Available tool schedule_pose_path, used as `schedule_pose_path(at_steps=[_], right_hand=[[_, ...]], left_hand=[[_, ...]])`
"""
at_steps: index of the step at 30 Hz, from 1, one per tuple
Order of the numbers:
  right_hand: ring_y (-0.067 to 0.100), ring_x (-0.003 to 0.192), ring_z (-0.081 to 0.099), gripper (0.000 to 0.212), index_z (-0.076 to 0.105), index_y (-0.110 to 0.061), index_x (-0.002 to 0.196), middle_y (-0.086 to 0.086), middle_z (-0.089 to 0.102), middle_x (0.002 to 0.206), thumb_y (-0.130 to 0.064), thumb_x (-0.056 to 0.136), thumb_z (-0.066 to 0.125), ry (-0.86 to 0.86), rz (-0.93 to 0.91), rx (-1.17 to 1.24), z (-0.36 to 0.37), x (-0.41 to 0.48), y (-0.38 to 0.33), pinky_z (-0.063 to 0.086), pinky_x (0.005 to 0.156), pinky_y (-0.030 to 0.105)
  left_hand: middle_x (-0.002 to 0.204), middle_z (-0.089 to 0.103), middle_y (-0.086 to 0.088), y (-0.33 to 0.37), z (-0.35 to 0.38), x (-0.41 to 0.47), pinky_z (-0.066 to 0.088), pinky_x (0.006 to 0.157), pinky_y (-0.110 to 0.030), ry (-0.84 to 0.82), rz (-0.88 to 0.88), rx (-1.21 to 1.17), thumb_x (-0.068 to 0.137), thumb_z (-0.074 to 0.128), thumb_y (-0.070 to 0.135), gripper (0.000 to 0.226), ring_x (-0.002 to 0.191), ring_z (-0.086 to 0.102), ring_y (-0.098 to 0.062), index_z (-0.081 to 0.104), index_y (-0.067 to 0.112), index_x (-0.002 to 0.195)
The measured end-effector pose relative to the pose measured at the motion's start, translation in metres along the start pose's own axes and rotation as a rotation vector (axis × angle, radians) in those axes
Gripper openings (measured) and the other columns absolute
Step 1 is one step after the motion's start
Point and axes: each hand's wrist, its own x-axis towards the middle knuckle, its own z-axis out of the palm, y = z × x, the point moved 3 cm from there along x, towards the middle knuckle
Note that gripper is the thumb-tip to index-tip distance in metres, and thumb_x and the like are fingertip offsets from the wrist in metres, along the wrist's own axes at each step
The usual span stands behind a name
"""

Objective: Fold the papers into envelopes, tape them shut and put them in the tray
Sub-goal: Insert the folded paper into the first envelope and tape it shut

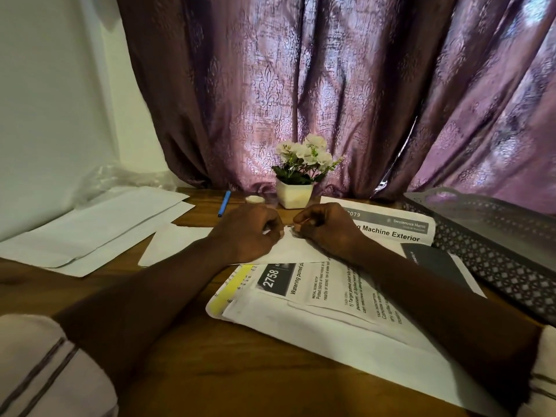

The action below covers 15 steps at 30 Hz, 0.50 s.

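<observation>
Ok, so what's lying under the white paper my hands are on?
Under the white paper, the printed sheet headed 2758 pokes out at the near edge and the wooden table shows by the left corner. Anything beneath the middle is covered.

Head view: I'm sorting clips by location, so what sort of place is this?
Probably a room in a home, not an office: a wooden table against a purple patterned curtain, with a small potted flower on it.

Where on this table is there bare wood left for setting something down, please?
Bare wood lies near the front edge, between the plain white sheets on the left and the printed sheets. A small strip surrounds the blue pen. Rightwards to the tray is crowded.
</observation>
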Motion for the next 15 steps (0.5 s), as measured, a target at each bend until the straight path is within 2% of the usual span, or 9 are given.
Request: schedule_pose_path(at_steps=[3,6,10,15], right_hand=[[-0.002,0.063,0.060,0.014,0.076,-0.028,0.082,-0.009,0.072,0.072,-0.028,0.078,0.089,0.016,0.011,-0.035,0.000,0.000,-0.001,0.039,0.059,0.010],[-0.002,0.060,0.059,0.018,0.073,-0.030,0.075,-0.007,0.071,0.073,-0.029,0.077,0.091,0.040,-0.002,-0.065,0.001,-0.001,-0.002,0.037,0.053,0.004],[-0.011,0.055,0.058,0.018,0.073,-0.027,0.079,-0.011,0.067,0.066,-0.026,0.077,0.091,0.048,-0.023,-0.088,0.001,-0.002,-0.004,0.037,0.053,0.002],[0.001,0.066,0.061,0.019,0.073,-0.025,0.085,-0.010,0.068,0.070,-0.027,0.077,0.089,0.061,-0.060,-0.181,0.001,-0.005,-0.010,0.039,0.057,0.011]], left_hand=[[0.095,0.070,0.009,0.000,0.000,0.000,0.056,0.080,-0.039,-0.010,-0.006,-0.002,0.092,0.068,0.038,0.016,0.090,0.063,-0.011,0.075,0.026,0.100],[0.095,0.071,0.009,0.001,0.000,-0.001,0.056,0.079,-0.038,-0.010,-0.009,-0.007,0.091,0.069,0.037,0.015,0.090,0.063,-0.011,0.075,0.026,0.099],[0.096,0.071,0.009,0.002,0.000,-0.002,0.055,0.078,-0.035,-0.007,-0.009,-0.009,0.092,0.069,0.036,0.015,0.091,0.063,-0.011,0.075,0.025,0.100],[0.095,0.072,0.008,0.004,-0.001,-0.002,0.055,0.078,-0.034,-0.003,-0.015,-0.013,0.092,0.070,0.035,0.014,0.092,0.064,-0.011,0.076,0.025,0.100]])
